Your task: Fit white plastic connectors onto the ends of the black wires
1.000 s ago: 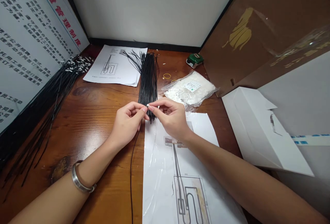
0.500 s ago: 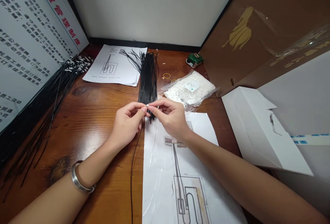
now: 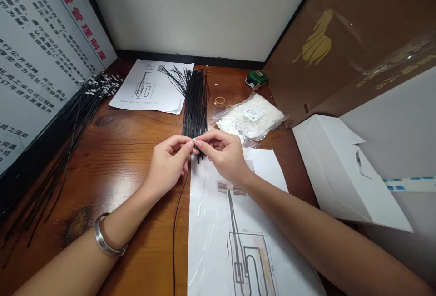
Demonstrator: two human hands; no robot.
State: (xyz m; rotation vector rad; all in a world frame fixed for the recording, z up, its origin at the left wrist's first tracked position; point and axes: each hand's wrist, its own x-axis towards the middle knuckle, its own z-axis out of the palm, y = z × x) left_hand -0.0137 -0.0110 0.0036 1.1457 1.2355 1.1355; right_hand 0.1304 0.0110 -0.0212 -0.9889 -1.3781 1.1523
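Note:
Both hands meet over the near end of a bundle of black wires [image 3: 195,105]. My left hand [image 3: 169,158] is closed in a pinch on one black wire [image 3: 174,241], whose length trails down toward the near edge. Thumb and forefinger of my right hand [image 3: 226,156] pinch a tiny white connector [image 3: 194,139] against the left fingertips. How the wire end sits in it is hidden by the fingers. Beneath the right wrist lies a plastic-covered drawing sheet [image 3: 207,250]. A clear bag of white connectors [image 3: 252,115] lies beyond the right hand.
Wires with white connectors on their ends [image 3: 73,132] lean along the left board [image 3: 30,59]. Printed papers [image 3: 126,93] lie at the back. A green tape measure [image 3: 256,79], yellow rubber bands [image 3: 220,100], a brown carton [image 3: 340,27] and a white box [image 3: 334,168] are toward the right.

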